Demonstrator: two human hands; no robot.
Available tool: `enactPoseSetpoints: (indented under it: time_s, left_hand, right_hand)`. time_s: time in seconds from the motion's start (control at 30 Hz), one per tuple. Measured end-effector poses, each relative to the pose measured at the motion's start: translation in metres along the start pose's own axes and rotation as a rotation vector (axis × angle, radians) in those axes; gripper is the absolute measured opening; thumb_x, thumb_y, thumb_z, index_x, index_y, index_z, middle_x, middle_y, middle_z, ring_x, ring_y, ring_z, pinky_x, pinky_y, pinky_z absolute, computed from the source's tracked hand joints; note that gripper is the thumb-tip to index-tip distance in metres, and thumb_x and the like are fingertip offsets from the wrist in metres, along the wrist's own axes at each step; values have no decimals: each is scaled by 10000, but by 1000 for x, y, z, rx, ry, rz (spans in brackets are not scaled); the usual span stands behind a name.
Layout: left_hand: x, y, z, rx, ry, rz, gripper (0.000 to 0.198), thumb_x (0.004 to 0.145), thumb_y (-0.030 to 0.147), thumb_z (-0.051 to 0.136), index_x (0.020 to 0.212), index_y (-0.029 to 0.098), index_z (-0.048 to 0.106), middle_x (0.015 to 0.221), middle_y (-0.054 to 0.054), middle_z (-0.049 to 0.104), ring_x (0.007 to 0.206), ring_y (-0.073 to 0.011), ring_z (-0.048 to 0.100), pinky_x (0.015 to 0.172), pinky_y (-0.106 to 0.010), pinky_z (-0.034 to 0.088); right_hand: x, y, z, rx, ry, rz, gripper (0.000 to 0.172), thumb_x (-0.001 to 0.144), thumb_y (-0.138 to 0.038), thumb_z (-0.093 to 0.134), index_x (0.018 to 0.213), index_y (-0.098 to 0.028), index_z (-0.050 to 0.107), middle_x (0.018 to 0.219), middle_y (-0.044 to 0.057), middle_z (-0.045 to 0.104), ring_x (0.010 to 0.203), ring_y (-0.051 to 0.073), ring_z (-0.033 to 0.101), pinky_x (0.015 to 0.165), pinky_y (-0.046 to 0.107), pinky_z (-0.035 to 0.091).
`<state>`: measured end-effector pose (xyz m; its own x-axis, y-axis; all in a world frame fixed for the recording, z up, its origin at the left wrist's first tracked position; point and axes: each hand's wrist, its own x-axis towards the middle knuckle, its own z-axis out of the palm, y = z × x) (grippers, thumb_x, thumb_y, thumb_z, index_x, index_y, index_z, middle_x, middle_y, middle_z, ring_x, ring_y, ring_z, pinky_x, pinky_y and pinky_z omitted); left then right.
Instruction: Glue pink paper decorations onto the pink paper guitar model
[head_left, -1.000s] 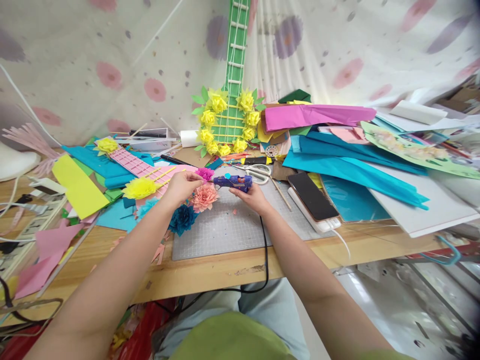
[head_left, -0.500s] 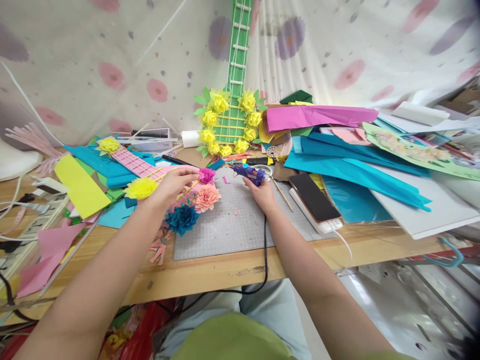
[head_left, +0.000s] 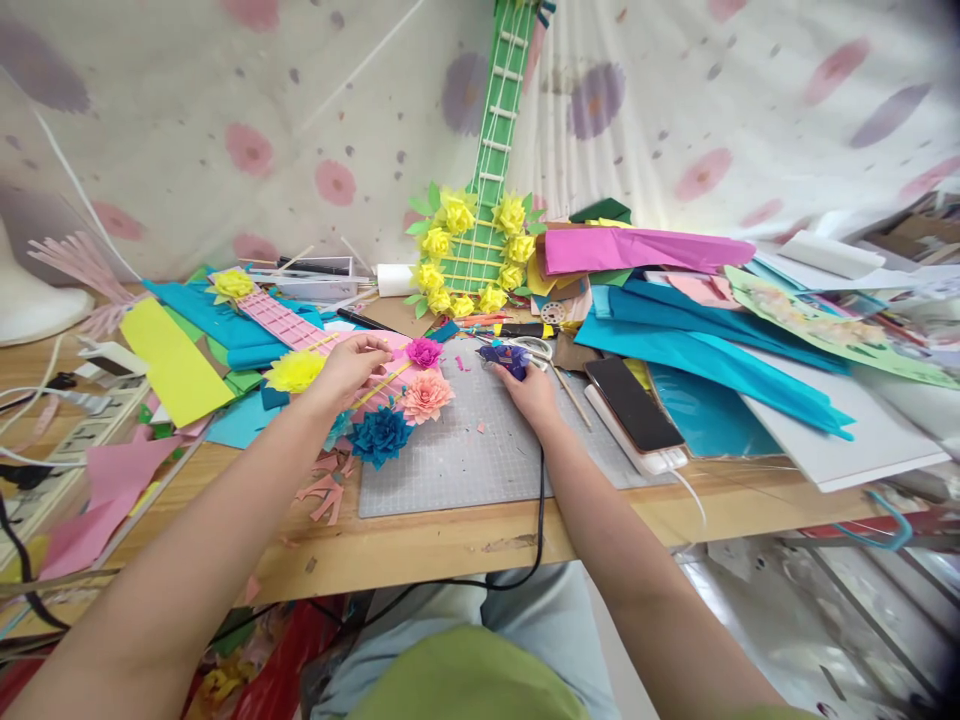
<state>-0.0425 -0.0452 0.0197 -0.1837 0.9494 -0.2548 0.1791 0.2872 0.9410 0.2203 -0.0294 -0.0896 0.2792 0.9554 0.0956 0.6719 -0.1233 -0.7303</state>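
My right hand (head_left: 529, 388) is wrapped round a dark blue glue gun (head_left: 507, 358), whose nozzle points left above the mat. A black cord runs down from it over the table edge. My left hand (head_left: 351, 366) hovers over the body of a pink paper guitar (head_left: 390, 370), fingertips pinched together; what they hold, if anything, is too small to make out. Around the guitar body sit a yellow flower (head_left: 295, 371), a magenta flower (head_left: 424, 353), a peach flower (head_left: 427, 396) and a dark teal flower (head_left: 380, 437). A turquoise flower (head_left: 338, 430) is partly hidden by my left wrist.
A green paper guitar (head_left: 501, 150) with yellow roses leans at the back. Under the work lies a grey cutting mat (head_left: 465, 480). On the right are a phone (head_left: 634, 403) and stacked blue paper (head_left: 712, 340); on the left, a power strip (head_left: 97, 430) and coloured paper.
The view has shifted slightly, so the table's things appear farther right. My left hand has drawn a little left over the pink guitar, and the glue gun has tilted slightly in my right hand.
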Motion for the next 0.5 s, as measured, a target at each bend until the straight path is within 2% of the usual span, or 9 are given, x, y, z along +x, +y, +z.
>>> enactPoseSetpoints:
  time_s: [0.07,0.17,0.23,0.27,0.37,0.5]
  left_hand:
    - [1,-3,-3,46,-1,7,152,542,179,629,658,179,531,542,44,493,485,-82,465,414,-180,259]
    - [4,-7,-6,106,-11,3,129,559,171,611,671,182,548,508,44,484,469,-92,476,410,-181,252]
    - [5,-9,-7,145,-5,-4,107,577,166,601,673,181,555,503,43,488,469,-96,487,409,-180,255]
    - [5,-9,-7,173,1,-2,95,585,163,598,671,179,560,507,41,495,471,-96,491,410,-182,266]
    - [7,-10,-7,279,-18,32,90,595,152,604,682,169,592,553,36,547,460,-88,484,420,-194,312]
    - [16,-14,-7,395,-135,136,140,562,120,644,697,158,638,661,18,646,572,-108,573,526,-203,421]
  right_hand:
    - [-2,-2,-3,34,77,-46,596,694,-658,600,1042,-175,595,966,134,653,865,264,613,756,368,459]
    - [-5,-10,-14,116,380,-222,649,705,-597,625,1166,-159,496,1088,144,591,961,249,570,852,395,454]
    - [-7,-20,-22,126,564,-351,573,755,-546,594,1157,-154,477,1090,148,559,998,245,541,892,415,442]
    - [-9,-26,-25,122,610,-414,518,778,-519,578,1139,-161,477,1077,143,550,1000,242,534,895,423,441]
    - [-13,-45,-22,122,606,-596,387,805,-448,573,1087,-198,485,1024,109,545,959,231,535,853,435,458]
    - [-15,-60,-2,146,519,-753,310,811,-365,584,1067,-223,485,997,85,555,956,227,531,806,423,467]
